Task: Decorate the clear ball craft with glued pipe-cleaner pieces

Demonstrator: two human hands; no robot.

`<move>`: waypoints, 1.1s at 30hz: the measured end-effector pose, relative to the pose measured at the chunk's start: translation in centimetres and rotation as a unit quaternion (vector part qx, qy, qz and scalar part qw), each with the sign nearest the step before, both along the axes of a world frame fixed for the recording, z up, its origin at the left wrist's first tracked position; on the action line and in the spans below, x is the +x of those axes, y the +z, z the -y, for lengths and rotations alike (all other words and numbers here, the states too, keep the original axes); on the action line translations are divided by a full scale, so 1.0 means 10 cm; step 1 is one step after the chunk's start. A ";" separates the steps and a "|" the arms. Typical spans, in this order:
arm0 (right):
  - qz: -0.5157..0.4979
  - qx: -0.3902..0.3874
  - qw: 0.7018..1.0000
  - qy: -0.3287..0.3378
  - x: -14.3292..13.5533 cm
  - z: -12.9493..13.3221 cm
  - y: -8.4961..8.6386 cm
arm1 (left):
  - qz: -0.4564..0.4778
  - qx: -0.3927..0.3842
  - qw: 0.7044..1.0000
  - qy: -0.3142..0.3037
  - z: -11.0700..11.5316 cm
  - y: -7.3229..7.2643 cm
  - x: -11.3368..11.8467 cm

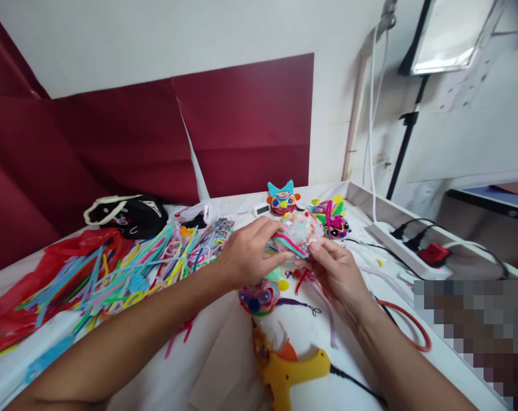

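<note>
Between my two hands is a rounded craft piece, whitish and see-through with coloured specks and a pink, green and white striped edge. My left hand grips its left side between thumb and fingers. On the lower right edge, the fingertips of my right hand pinch it. Just below lies a colourful pipe-cleaner animal head with big eyes and a dark blue nose, partly hidden by my left hand. A yellow glue gun rests nearest to me.
Loose pipe cleaners and a red plastic bag spread on the left, near a black pouch. Finished heads and a small timer stand behind. At right are a power strip and a red cable.
</note>
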State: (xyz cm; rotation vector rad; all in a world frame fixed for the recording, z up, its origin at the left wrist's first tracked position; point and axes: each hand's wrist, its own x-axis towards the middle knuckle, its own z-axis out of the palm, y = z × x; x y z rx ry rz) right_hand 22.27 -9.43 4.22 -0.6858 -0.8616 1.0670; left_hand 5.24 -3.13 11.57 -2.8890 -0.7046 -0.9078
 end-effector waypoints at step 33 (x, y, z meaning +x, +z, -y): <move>0.149 0.067 0.951 -0.262 -0.05 0.11 0.00 | 0.010 0.342 0.939 0.028 0.27 -0.10 0.33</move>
